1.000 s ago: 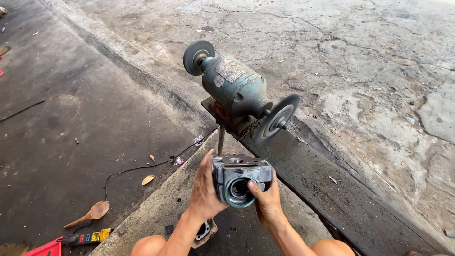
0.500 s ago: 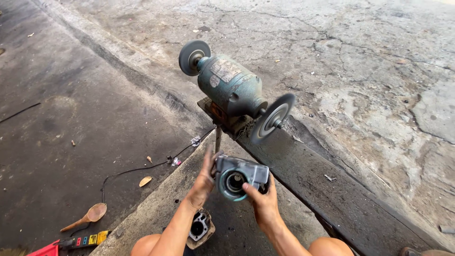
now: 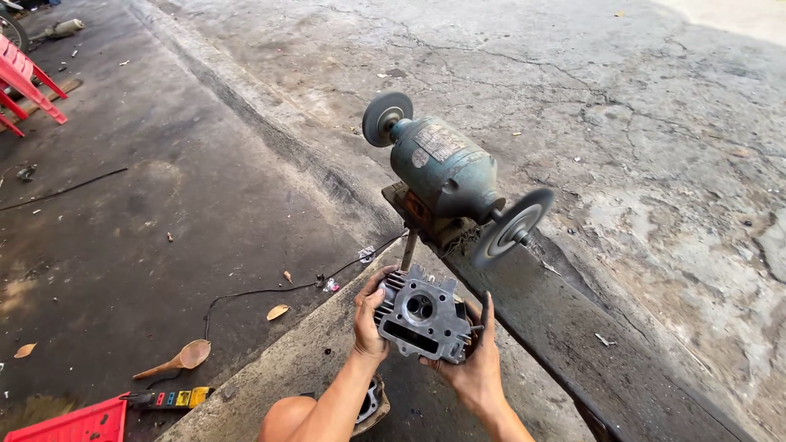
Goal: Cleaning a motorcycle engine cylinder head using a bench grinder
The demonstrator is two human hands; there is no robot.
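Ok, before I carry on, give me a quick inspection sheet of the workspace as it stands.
Surface: stained concrete floor, cracked pavement beyond.
Job's things: grey metal engine part held in the air in front of the bench grinder.
Clutter: funnel, dry leaves, red tray, another metal part under the forearm.
Hands: left hand and right hand grip the part's two sides.
Cables: thin black cable runs across the floor toward the grinder.
Surroundings: red chair far left.

Even, soft daylight is seen throughout, with only faint shadows cast below the hands [image 3: 426, 344], the ground beyond them paler, and wide-angle bending noticed at the edges.
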